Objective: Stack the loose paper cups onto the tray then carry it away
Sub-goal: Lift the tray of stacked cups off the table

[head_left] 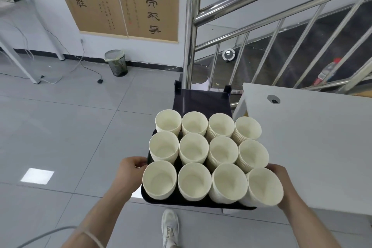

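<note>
A black tray (193,203) hangs in the air above the grey floor, carried between both hands. It holds several stacks of cream paper cups (194,149), open ends up, set in rows that cover nearly the whole tray. My left hand (131,169) grips the tray's left edge, thumb over the rim. My right hand (280,177) grips the right edge, partly hidden behind the nearest right stack. The cups lean slightly outward in this wide-angle view.
A white table (314,147) stands to the right, a black chair (201,100) just beyond the tray. A steel stair railing (191,32) rises ahead right. A waste bin (116,62) and cables lie by the far wall. Open tiled floor spreads left. My shoe (170,225) shows below.
</note>
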